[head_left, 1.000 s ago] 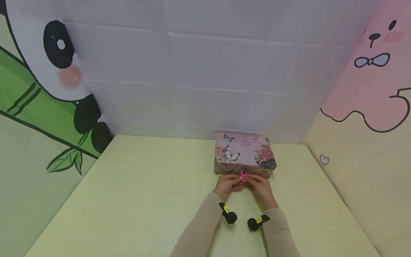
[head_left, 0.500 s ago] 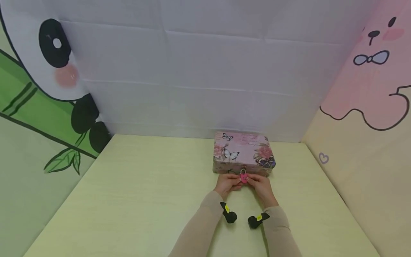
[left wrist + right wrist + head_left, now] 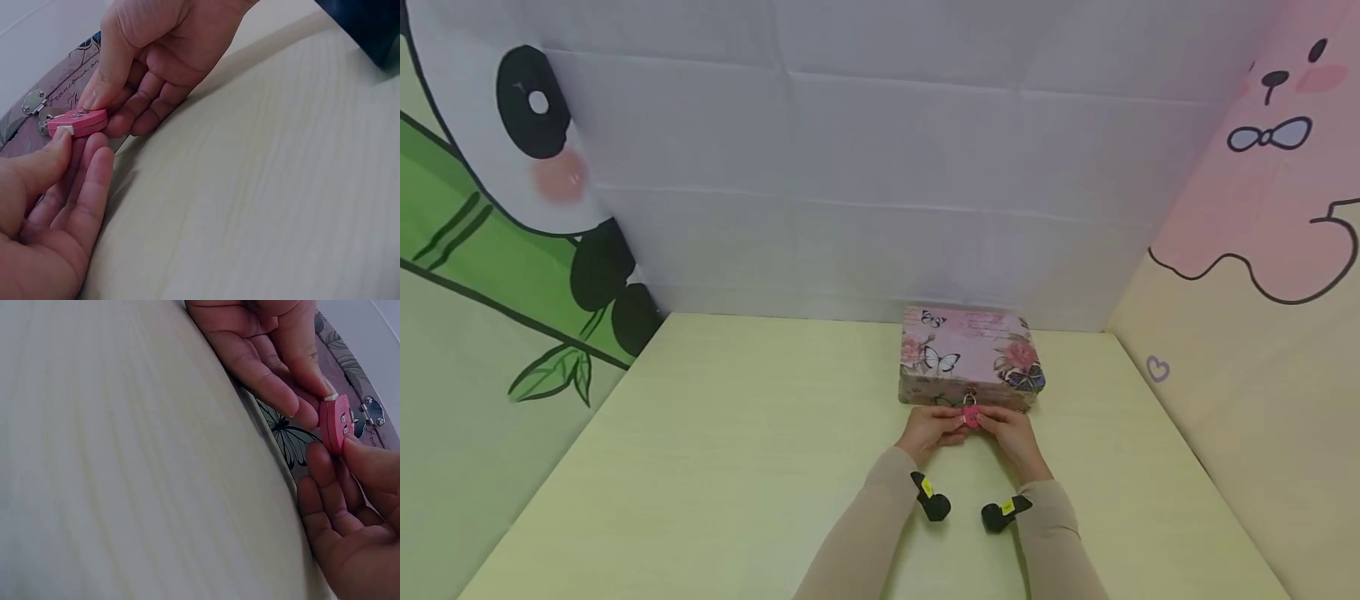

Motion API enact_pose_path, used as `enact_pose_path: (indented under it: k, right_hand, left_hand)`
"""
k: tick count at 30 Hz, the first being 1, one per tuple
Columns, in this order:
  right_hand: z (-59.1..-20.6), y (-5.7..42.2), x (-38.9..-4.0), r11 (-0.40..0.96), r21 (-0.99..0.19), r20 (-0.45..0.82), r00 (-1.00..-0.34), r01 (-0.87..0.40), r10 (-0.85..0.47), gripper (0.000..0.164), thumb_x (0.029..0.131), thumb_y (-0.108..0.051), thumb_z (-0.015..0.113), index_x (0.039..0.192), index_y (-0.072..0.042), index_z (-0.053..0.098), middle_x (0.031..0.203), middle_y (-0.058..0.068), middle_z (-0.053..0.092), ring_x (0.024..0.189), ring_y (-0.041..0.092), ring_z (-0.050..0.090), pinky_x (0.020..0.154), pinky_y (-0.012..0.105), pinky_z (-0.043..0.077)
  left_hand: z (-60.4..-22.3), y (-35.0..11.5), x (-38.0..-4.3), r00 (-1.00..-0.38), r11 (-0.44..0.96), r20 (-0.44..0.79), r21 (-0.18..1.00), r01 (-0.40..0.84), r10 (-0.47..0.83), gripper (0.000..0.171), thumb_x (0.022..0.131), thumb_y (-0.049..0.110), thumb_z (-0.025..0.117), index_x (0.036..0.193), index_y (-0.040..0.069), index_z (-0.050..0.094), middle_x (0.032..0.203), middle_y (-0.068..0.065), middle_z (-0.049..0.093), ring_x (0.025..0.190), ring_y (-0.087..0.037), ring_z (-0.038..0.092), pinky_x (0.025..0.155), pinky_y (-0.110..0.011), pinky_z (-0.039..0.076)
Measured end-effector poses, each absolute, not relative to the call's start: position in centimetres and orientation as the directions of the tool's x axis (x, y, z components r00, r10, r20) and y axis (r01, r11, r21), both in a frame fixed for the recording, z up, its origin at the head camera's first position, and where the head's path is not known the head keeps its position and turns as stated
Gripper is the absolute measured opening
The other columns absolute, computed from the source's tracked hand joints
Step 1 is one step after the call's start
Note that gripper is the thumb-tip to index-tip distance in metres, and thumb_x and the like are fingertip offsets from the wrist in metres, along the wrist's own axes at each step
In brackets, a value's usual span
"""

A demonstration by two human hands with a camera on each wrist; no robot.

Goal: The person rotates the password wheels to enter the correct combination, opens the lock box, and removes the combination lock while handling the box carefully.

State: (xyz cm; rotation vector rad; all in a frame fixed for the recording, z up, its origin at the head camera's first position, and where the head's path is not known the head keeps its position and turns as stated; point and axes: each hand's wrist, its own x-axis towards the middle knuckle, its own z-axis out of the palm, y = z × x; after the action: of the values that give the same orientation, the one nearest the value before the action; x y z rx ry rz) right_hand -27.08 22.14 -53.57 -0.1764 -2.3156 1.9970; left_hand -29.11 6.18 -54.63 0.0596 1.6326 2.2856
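A pink combination padlock point(image 3: 972, 417) hangs by its shackle at the metal hasp point(image 3: 374, 411) on the front of a butterfly-and-flower box point(image 3: 973, 346). My left hand point(image 3: 925, 431) pinches the padlock's left side, its thumb on a small white piece in the edge, as the left wrist view shows. From the other side my right hand point(image 3: 1011, 439) holds the pink body point(image 3: 78, 123), thumb beside the number dials and fingers beneath. The box lid is down. Part of the shackle is hidden behind the padlock body in the wrist views.
The box stands on a pale yellow table point(image 3: 737, 450) near its back edge, close to a white cloth wall point(image 3: 880, 167). Side walls carry a panda and a pink bear print. Each beige sleeve point(image 3: 865, 517) has a black wrist camera point(image 3: 935, 506) on it.
Both hands keep their hold on the padlock at the box front. The padlock's tilt differs slightly from half a second ago, and the head view has shifted a little.
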Motion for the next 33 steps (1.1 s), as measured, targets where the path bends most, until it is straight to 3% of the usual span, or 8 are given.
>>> enact_pose_path:
  k: [9,18,26,33]
  right_hand:
    - [-53.3,22.2,-27.0,0.156,-0.986,-0.028,-0.988,0.052,0.153,0.028,0.093,0.001,0.065,0.116,0.017,0.064,0.104,0.014,0.072,0.076,0.003,0.062,0.068,0.018,0.054]
    - [-53.1,22.1,-26.9,0.101,-0.993,-0.047,-0.991,0.060,0.125,0.031,0.093,0.000,0.066,0.117,0.018,0.063,0.103,0.013,0.072,0.075,0.006,0.064,0.069,0.021,0.056]
    - [-52.7,22.0,-27.3,0.080,-0.994,-0.069,-0.994,0.076,0.088,0.035,0.102,-0.008,0.053,0.118,0.022,0.057,0.084,0.006,0.069,0.069,0.009,0.063,0.065,0.022,0.058]
    - [-52.0,21.4,-27.7,0.181,-0.981,-0.043,-0.992,0.065,0.120,0.033,0.101,-0.011,0.057,0.115,0.019,0.061,0.090,0.012,0.070,0.072,0.010,0.062,0.063,0.022,0.057]
  left_hand:
    - [-54.8,6.3,-29.3,-0.937,-0.287,-0.173,0.921,-0.263,0.304,0.023,0.094,0.000,0.065,0.113,-0.015,0.065,0.095,-0.019,0.072,0.078,-0.017,0.069,0.078,-0.033,0.062]
    - [-55.0,6.7,-28.9,-0.964,-0.271,-0.119,0.945,-0.184,0.238,0.020,0.091,-0.004,0.068,0.107,-0.016,0.068,0.093,-0.019,0.073,0.071,-0.013,0.069,0.070,-0.031,0.063]
    - [-54.9,6.7,-28.8,-0.965,-0.284,-0.127,0.940,-0.190,0.228,0.020,0.091,-0.005,0.067,0.107,-0.017,0.067,0.085,-0.013,0.072,0.068,-0.012,0.067,0.070,-0.031,0.063]
    - [-54.9,6.7,-28.6,-0.969,-0.280,-0.120,0.943,-0.178,0.214,0.020,0.091,-0.006,0.066,0.107,-0.018,0.066,0.085,-0.016,0.072,0.067,-0.013,0.068,0.069,-0.032,0.063]
